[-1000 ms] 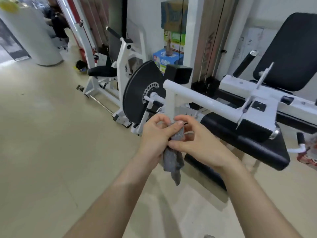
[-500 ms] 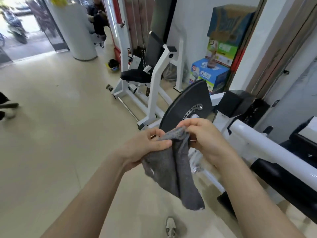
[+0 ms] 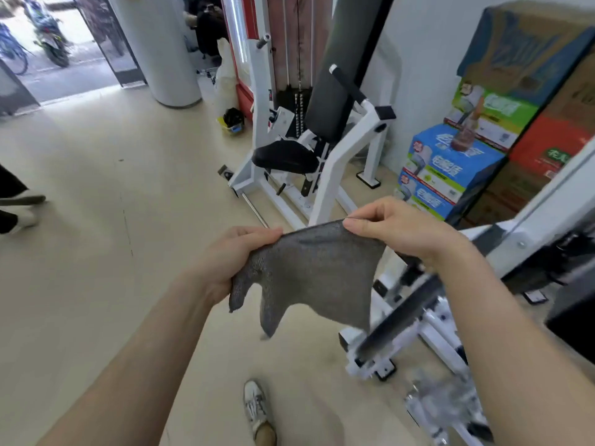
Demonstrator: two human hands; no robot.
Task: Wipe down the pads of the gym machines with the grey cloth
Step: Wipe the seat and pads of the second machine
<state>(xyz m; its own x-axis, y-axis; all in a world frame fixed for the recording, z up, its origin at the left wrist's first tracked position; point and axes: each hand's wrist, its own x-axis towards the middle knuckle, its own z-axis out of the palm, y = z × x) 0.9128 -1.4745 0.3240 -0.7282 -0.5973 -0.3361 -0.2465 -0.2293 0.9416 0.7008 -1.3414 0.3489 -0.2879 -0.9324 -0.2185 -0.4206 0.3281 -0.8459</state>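
Head view. The left hand (image 3: pixel 235 255) and the right hand (image 3: pixel 396 230) hold a grey cloth (image 3: pixel 315 275) spread out between them in front of the body, above the floor (image 3: pixel 96 220). The left hand grips the cloth's upper left edge, thumb on top and fingers curled beneath. The right hand pinches the upper right corner between thumb and forefinger. The cloth hangs down from this top edge in uneven folds, its lower corners loose, and touches no machine.

Beyond the cloth stands a white-framed machine (image 3: pixel 335 175) with a black seat pad (image 3: pixel 283 156) and a tall dark back pad (image 3: pixel 338 66) rising above it. A second white machine (image 3: pixel 428 329) lies close on the right, under the right forearm; it is blurred, and its parts cannot be told apart with certainty.

Stacked printed boxes (image 3: pixel 450 169) stand against the wall at right. A white pillar (image 3: pixel 161 43) stands at the back left, beside an open doorway (image 3: pixel 64 59). The wearer's white shoe (image 3: pixel 257 410) shows at the bottom, below the cloth. Another person's feet (image 3: pixel 19 207) appear at the left edge.
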